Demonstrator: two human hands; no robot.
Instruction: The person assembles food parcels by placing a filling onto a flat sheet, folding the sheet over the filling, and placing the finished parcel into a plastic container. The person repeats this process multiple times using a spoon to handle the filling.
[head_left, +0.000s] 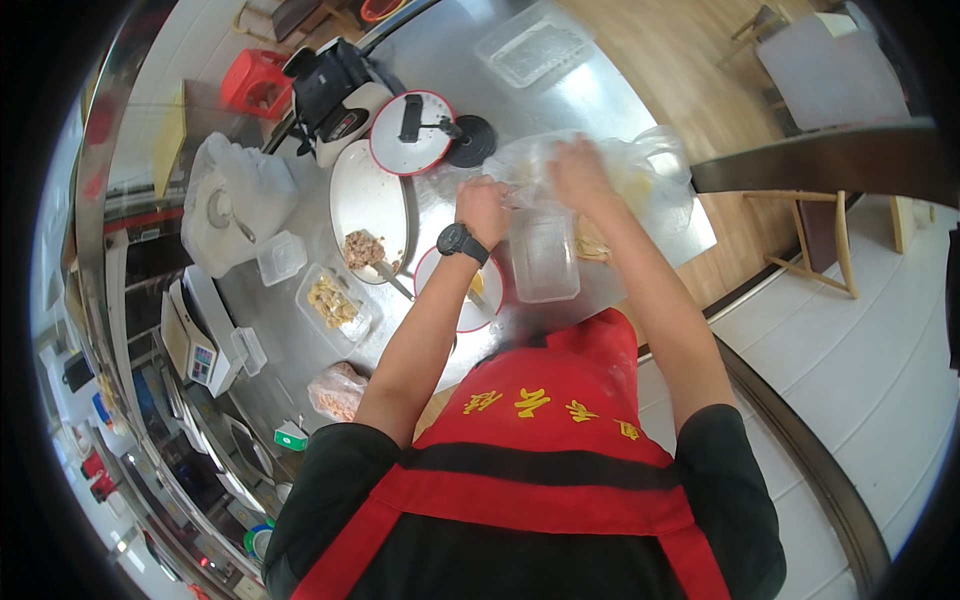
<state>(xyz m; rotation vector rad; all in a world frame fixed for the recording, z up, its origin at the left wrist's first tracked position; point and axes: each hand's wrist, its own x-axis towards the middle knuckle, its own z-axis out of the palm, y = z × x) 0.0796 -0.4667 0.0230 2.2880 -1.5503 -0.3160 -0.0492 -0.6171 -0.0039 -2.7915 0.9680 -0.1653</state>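
Note:
My left hand, with a black watch on its wrist, is closed on the edge of a clear plastic bag. My right hand is blurred over the same bag; whether it grips the plastic cannot be told. Something yellowish shows through the bag's right part. Just below the hands stands a clear plastic container, and a pale yellow folded food item lies beside it, partly under my right forearm. A red-rimmed bowl with a yellow content and a utensil is partly hidden by my left wrist.
An oval white tray holds minced filling and a spatula. Left of it are a container of small dough pieces, an empty tub and a bag of white powder. A red-rimmed lid and another container lie farther back.

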